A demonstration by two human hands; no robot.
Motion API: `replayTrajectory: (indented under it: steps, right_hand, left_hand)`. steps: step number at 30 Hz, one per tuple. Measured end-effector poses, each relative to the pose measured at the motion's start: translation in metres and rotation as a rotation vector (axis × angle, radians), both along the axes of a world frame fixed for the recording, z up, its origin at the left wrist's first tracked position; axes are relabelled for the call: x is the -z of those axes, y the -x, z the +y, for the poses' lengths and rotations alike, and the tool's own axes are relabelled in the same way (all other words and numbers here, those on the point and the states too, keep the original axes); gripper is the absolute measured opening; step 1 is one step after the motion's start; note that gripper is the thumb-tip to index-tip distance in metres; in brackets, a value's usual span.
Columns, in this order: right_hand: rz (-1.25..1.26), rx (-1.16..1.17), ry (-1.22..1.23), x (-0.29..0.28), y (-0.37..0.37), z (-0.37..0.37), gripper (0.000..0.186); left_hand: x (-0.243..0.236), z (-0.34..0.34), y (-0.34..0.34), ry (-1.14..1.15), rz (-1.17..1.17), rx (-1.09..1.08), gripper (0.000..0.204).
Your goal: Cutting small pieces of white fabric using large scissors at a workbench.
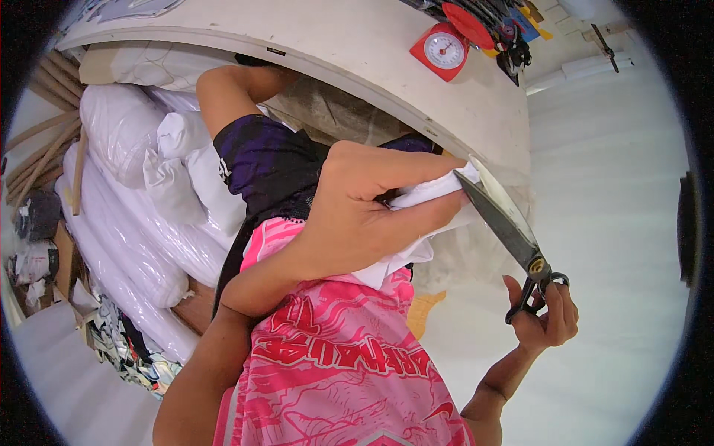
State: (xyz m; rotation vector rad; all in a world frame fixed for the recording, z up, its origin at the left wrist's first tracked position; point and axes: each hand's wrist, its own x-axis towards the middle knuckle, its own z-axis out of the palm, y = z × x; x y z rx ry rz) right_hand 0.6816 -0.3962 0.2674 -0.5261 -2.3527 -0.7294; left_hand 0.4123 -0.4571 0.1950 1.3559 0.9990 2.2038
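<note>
My left hand (357,204) is closed on a folded white cloth (428,192), pinched between thumb and fingers; more of it hangs below the hand over my lap. In my right hand (549,318) is a pair of black-handled scissors (507,227), with fingers through the loops. The blades point up and left. Their tips reach the edge of the cloth just past my left fingertips, with the blades slightly apart. Whether the cloth lies between the blades is hard to make out.
A white table (357,48) curves across the top, with a red dial scale (440,50) on it. Plastic-wrapped white rolls (141,223) and white bundles (175,182) lie at left. Brown tubes (46,152) lean behind them. Fabric scraps (134,346) lie at lower left.
</note>
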Motion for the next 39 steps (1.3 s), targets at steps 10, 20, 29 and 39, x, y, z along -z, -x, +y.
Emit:
replayTrajectory:
  steps: [10,20,29,39]
  right_hand:
    - [0.009,0.01,-0.064,-0.001,-0.006,0.002,0.048]
    - [-0.033,0.001,-0.05,-0.001,-0.011,0.004,0.041]
    - [0.055,0.015,0.107,0.002,-0.011,0.007,0.042]
    - [0.062,-0.012,0.108,0.005,-0.012,-0.002,0.052]
  left_hand:
    - [-0.01,-0.005,0.0,0.011,0.06,-0.104,0.02]
    - [-0.01,-0.009,0.01,0.119,0.232,-0.044,0.018]
    - [-0.012,-0.005,0.005,0.045,0.181,-0.087,0.02]
    - [-0.012,-0.007,0.008,0.064,0.173,-0.061,0.025]
